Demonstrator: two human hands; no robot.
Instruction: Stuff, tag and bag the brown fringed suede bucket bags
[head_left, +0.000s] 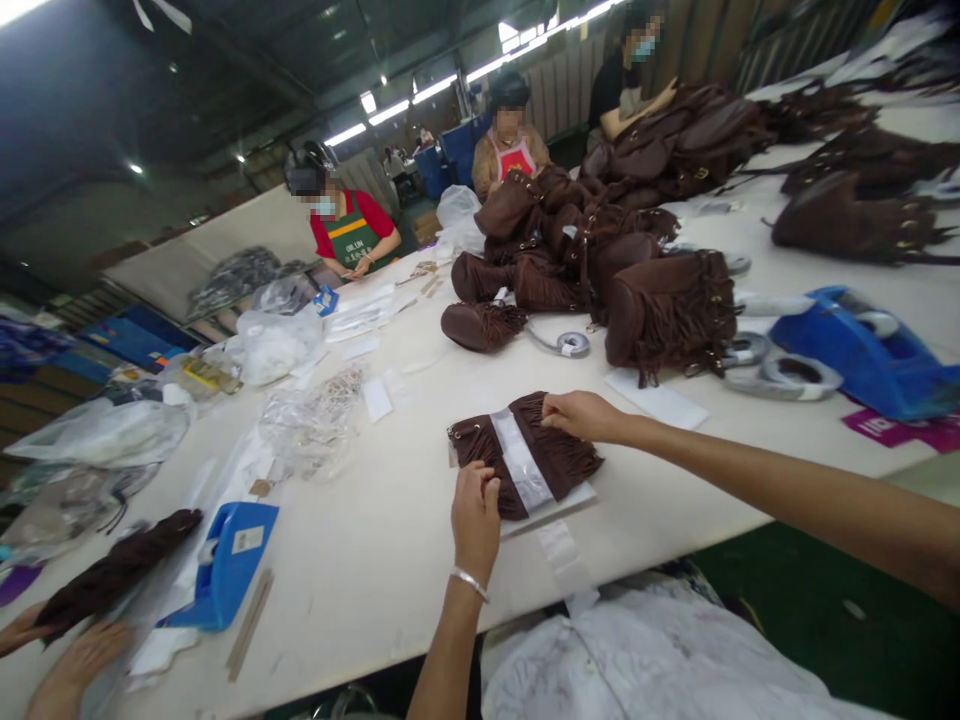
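Most of the view is filled by a broad off-white counter (337, 600). With clock positions read from the view's middle, a heap of dark brown fringed bags (547, 280) is piled between 1 and 2 o'clock. Toward 8 o'clock, at the counter's far left, a long dark brown bundle (124, 565) is gripped at one end by a co-worker's hand (19, 632). A crumpled clear plastic bag (311, 420) is seen between 8 and 9 o'clock.

At 5 o'clock, a flattened dark brown fringed bag (550, 450) is laid on the counter, partly over a flat white piece (581, 497). Blue tape dispensers are set at 3 o'clock (862, 350) and 8 o'clock (236, 560).

At the flattened bag's 2 o'clock, its fringe is held in the closed right hand (585, 415). At its 7 o'clock, the edge is touched by the left hand (476, 510), fingers bent; whether anything is gripped there cannot be told. The bag is crossed by a pale, shiny band (521, 460). On the left wrist, a slim silvery bracelet (470, 583) is worn.
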